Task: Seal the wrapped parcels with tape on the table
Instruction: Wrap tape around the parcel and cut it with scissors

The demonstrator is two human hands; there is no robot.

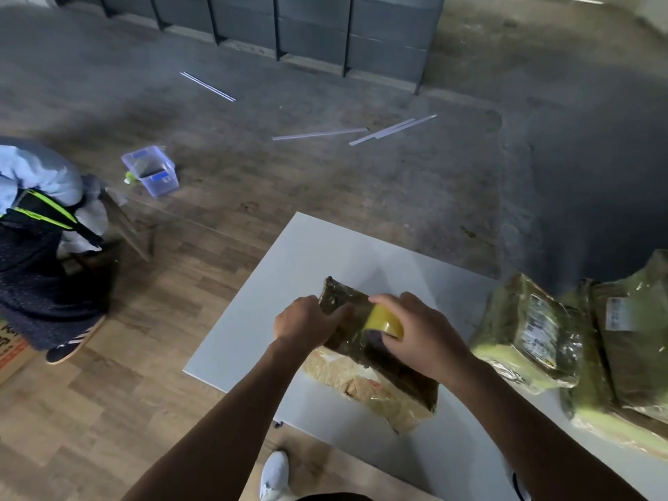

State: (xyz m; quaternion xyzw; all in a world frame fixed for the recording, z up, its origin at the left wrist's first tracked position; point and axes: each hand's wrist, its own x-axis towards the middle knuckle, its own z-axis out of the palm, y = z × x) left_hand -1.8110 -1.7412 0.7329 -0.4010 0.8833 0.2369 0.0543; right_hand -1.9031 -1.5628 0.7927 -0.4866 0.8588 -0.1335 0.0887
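Evidently taping is in hand: the dark wrapped parcel [394, 370] lies mid-bench [274, 305], running from 11 to 5 o'clock. The tape roll [384, 321] is gripped on top of it by the right hand [423, 334], fingers [390, 301] curled round it. The parcel's 9 o'clock edge is clasped by the left hand [303, 321], fingers curled. Next, tape must be drawn across the wrap and pressed flat; whether a strip is already stuck cannot be told.

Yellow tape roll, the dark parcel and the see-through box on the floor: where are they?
Yellow tape roll [384, 320]: head view, its outer yellow side.
Dark plastic-wrapped parcel [341, 293]: head view, far end of its top.
Clear plastic box [164, 186] on the floor: head view, its near wall.
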